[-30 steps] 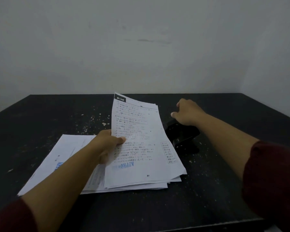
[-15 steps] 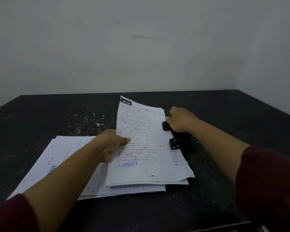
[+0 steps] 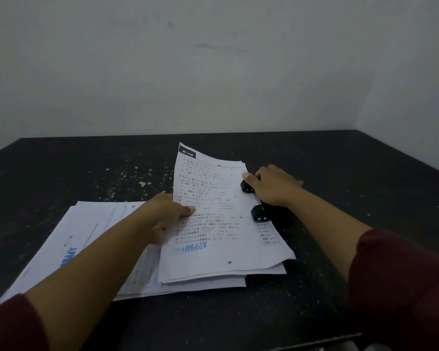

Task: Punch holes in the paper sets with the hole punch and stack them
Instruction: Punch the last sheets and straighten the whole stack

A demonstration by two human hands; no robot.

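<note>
A set of printed sheets (image 3: 221,224) with a blue stamp lies slanted at the table's middle. My left hand (image 3: 166,214) grips its left edge, thumb on top. The set's right edge sits inside the black hole punch (image 3: 260,214), whose two punch heads show over the paper. My right hand (image 3: 274,186) lies curled over the top of the punch. More white sheets (image 3: 86,239) are spread flat at the left, partly under the held set and my left forearm.
The black table (image 3: 340,173) is speckled with small paper bits, thickest behind the sheets. A pale wall runs close behind and to the right. The table's front edge is near the bottom right.
The right hand drew the hole punch left onto the set's right edge and now bears on its top. The left hand kept its grip on the set.
</note>
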